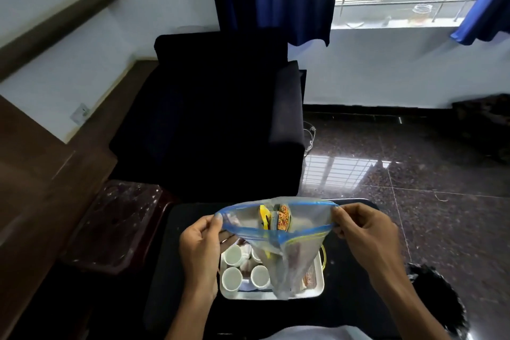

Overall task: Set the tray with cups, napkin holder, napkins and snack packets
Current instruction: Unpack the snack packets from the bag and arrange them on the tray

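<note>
Two hands, left hand [200,246] and right hand [364,232], pinch zip bag [287,229] mouth apart, seemingly holding snack packets [278,217]

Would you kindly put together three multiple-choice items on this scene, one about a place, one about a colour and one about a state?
1. Where is the zip bag? A. Lying flat in the tray. B. Hung on a wall hook. C. Held above the tray.
2. What colour is the bag's zip strip? A. Blue. B. Red. C. Black.
3. How is the bag's mouth? A. Sealed flat. B. Pulled open. C. Knotted.
Answers: 1 C, the left hand and right hand hold it over the tray of cups; 2 A, a blue band edges the opening; 3 B, its two sides stand apart, with snack packets showing inside.
</note>
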Tool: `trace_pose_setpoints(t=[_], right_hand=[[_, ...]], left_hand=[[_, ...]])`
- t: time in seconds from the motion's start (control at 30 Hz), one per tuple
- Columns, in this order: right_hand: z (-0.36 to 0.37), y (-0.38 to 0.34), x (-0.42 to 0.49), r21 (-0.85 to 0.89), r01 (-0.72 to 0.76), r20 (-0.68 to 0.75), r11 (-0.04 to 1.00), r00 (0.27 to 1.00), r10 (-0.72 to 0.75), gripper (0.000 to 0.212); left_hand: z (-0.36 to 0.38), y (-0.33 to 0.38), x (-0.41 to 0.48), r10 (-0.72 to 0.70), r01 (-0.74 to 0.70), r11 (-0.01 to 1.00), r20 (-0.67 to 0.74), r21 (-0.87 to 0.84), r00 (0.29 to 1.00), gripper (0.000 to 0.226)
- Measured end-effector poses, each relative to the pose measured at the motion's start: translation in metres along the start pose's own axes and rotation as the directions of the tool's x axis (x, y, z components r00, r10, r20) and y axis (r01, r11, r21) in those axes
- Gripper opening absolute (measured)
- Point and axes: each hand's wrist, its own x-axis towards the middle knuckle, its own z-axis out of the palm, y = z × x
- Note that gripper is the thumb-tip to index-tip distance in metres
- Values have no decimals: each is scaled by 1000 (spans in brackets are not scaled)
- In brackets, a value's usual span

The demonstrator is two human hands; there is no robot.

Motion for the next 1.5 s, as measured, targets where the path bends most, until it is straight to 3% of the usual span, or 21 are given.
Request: trace_pose_setpoints(t=[0.17,0.23,0.33,0.43,0.57,0.67,0.73,0.83,0.93,1.0,1.1,1.17,1.27,1.4,1.5], right_hand=[[-14,-21,5,45,130,226,991,965,-137,11],[-17,-26,3,68,159,291,985,941,-172,10],[-22,-24,2,89,148,330,985,929,-169,13],[-38,-12,6,61,134,298,989,943,-146,13],[-69,9,7,-158,251,255,955,945,-206,24],[-85,18,4,-492,422,255,761,906,-338,31],[-81,15,0,-487,560,296,670,828,-477,25],[-54,3,0,-243,791,556,561,588,-588,22],[-2,2,6,-177,866,883,468,350,-312,31],[35,9,8,-240,913,943,330,300,-143,32],[74,17,4,-320,947,947,20,320,-31,33],[91,19,-1,-371,924,929,-91,370,-24,30],[109,21,-7,-419,903,908,-100,416,-45,28],[121,18,-19,-441,895,895,-65,434,-98,25],[119,0,-30,-445,895,890,-32,438,-131,23]], left_hand=[[42,-20,-31,-19,25,999,-138,43,990,31],[63,-27,-42,-132,145,986,-153,80,979,37],[92,-36,-52,-382,383,924,-32,11,924,55],[112,-37,-62,-399,399,913,11,-88,917,42],[122,-34,-73,-325,337,922,96,-192,941,34],[120,-31,-82,-320,374,903,250,-212,914,40],[112,-32,-85,-325,386,901,283,-197,903,44],[95,-31,-87,-291,338,932,282,-134,914,46],[74,-23,-88,-220,244,969,294,-47,930,44],[61,-17,-87,-205,207,978,280,21,938,45],[45,-10,-86,-204,192,979,281,71,938,49],[36,-7,-86,-202,191,979,280,66,938,48],[24,-1,-85,-195,176,980,270,94,943,50],[6,3,-76,-241,220,969,225,113,944,32],[-5,5,-64,-248,240,969,264,59,932,42]])
